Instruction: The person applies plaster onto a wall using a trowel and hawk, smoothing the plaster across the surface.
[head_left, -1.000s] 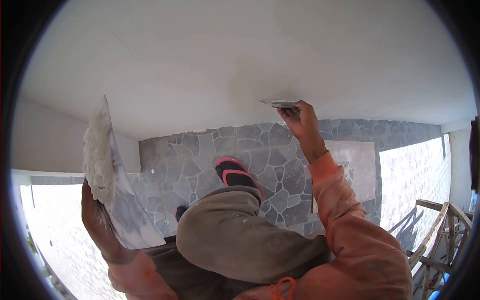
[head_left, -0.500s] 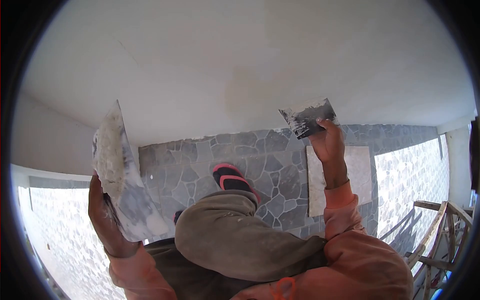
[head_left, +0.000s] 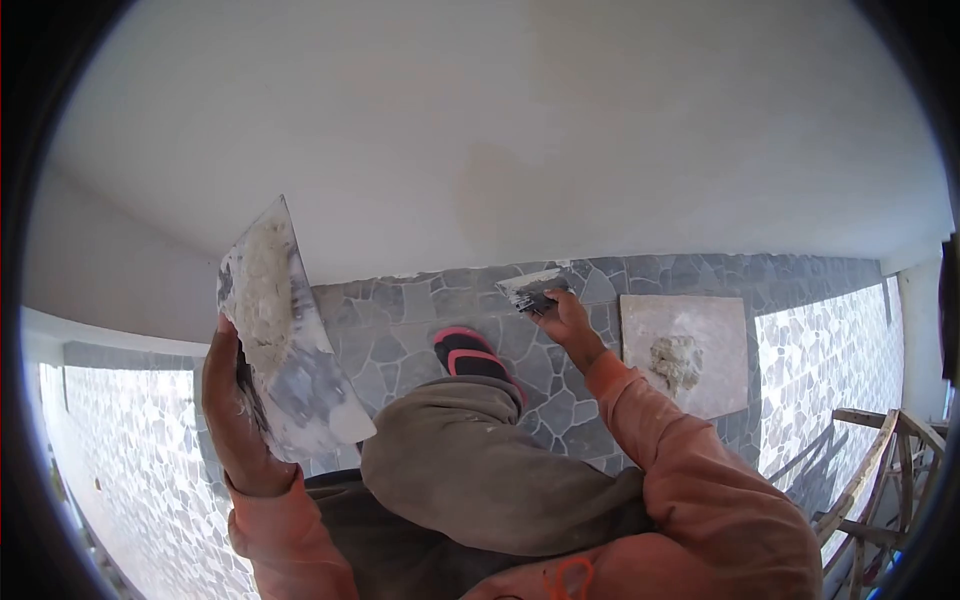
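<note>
My left hand grips a plastering trowel from behind, its broad metal blade tilted up. A thick heap of pale plaster lies on that blade. In my right hand is a putty knife with a wide, dark blade smeared with plaster. The fingers wrap its near end, and the blade points left, above the stone floor and close to the wall's foot. Between the two tools there is a wide gap. The handles are mostly hidden by my hands.
A pale wall with a damp-looking patch rises ahead. On the grey stone-patterned floor lies a square board bearing a lump of plaster. A wooden trestle-like frame stands at lower right. My sandalled foot is below.
My right hand has moved left and down with the putty knife, uncovering the plaster lump on the board. My left hand and the loaded trowel have shifted a little to the right.
</note>
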